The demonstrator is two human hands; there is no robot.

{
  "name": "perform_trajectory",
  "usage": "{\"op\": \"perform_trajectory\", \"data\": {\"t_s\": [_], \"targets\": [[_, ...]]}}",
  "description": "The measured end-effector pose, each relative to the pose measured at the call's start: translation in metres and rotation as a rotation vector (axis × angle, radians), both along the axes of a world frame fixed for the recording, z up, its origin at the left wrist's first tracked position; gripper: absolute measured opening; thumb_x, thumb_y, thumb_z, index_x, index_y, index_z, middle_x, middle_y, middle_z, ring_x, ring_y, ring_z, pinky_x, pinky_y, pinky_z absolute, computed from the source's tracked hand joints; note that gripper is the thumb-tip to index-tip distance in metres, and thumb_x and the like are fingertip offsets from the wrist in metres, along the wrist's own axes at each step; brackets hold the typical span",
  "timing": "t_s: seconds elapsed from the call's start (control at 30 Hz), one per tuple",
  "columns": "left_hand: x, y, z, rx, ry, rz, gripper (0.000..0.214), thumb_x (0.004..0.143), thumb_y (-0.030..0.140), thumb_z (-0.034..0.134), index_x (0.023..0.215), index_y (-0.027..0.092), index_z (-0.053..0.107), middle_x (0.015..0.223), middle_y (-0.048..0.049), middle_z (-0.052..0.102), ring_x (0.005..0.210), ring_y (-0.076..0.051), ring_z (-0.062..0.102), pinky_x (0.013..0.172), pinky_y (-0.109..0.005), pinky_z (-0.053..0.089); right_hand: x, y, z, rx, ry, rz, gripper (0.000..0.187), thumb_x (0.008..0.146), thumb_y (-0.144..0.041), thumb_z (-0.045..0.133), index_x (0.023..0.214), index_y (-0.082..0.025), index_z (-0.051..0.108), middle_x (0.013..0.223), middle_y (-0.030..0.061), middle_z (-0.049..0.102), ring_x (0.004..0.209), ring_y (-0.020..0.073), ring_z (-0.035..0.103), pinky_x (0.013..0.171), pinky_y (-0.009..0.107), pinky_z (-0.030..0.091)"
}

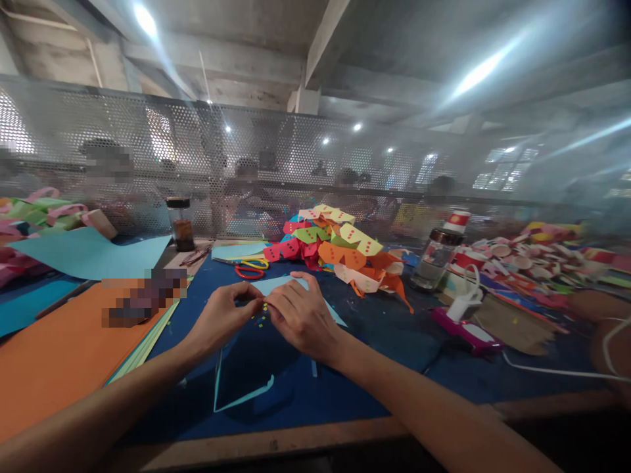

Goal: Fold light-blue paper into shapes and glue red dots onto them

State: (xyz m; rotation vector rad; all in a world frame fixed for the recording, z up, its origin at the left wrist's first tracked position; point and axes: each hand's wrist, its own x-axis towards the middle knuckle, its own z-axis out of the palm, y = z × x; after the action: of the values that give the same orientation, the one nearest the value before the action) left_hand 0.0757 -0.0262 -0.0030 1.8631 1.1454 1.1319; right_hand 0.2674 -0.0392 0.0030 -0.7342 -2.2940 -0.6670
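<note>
At frame centre, above the desk (355, 394), the left hand (227, 314) has thumb and forefinger together at the tips; the right hand (305, 316) curls against them, but whether it is clamped on anything I cannot tell. The light-blue sheet (272, 284) lies just beyond, partly covered by the right hand; a bent strip (246, 397) rests lower centre. Step in hand: apparently fine fingertip paper work; the next move calls for light, even pressure.

Light blue paper (271, 284) apparently lies flat beneath the right fingers (288, 297).
</note>
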Motion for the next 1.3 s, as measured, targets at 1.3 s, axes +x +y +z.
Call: {"op": "perform_trajectory", "data": {"t_s": [1.3], "targets": [[0.001, -0.010, 0.009, 0.074, 0.040, -0.017, 0.019, 0.085, 0.032, 0.058, 0.079, 0.019, 0.070, 0.076, -0.0003, 0.068, 0.076, -0.018, 0.062, 0.073, -0.029, 0.044, -0.001, 0.005, 0.002, -0.764, 0.471, 0.093, 0.013, 0.094, -0.026, 0.061, 0.086, -0.019, 0.067, 0.082, 0.0006, 0.071, 0.079, 0.0154, 0.065, 0.073, 0.026, 0.047]]}}
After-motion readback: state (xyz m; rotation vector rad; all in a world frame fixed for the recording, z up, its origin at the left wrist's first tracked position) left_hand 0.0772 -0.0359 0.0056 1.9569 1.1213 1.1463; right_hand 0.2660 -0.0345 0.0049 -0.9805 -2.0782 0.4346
